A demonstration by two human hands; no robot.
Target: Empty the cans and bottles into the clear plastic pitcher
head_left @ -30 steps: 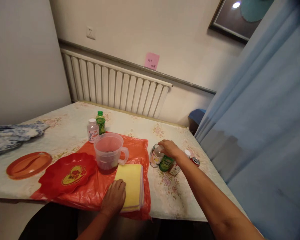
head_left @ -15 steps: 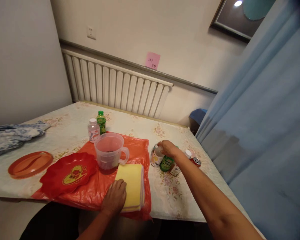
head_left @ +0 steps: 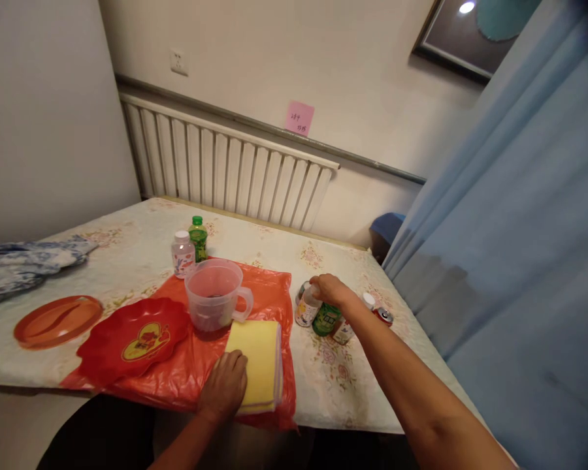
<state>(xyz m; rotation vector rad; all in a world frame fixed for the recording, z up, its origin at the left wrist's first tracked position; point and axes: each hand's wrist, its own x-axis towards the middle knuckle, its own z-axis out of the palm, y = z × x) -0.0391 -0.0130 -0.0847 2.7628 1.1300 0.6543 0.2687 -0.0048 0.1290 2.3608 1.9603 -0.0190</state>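
My right hand [head_left: 329, 289] reaches over a group of drinks and has its fingers closed round the top of a small clear bottle [head_left: 306, 309] with a printed label. That bottle stands upright on the table. A green-labelled bottle [head_left: 326, 318] and another labelled bottle [head_left: 343, 331] stand close under my forearm, partly hidden. My left hand [head_left: 228, 382] lies on the left edge of a folded yellow cloth [head_left: 255, 365], its fingers resting flat on top. Behind the cloth is a clear plastic measuring jug [head_left: 214, 297] with some dark content low inside.
A red scalloped tray [head_left: 112, 339] and the jug sit on a red plastic bag [head_left: 267, 290]. An orange lid [head_left: 59, 321] lies at left, near bunched blue-white fabric [head_left: 34, 264]. Two bottles [head_left: 183, 253] stand behind the jug. A can [head_left: 383, 316] is at right, near a blue curtain [head_left: 509, 196].
Almost nothing differs. My right hand stays at the top of the clear bottle and my left hand stays on the yellow cloth; the view has shifted very slightly.
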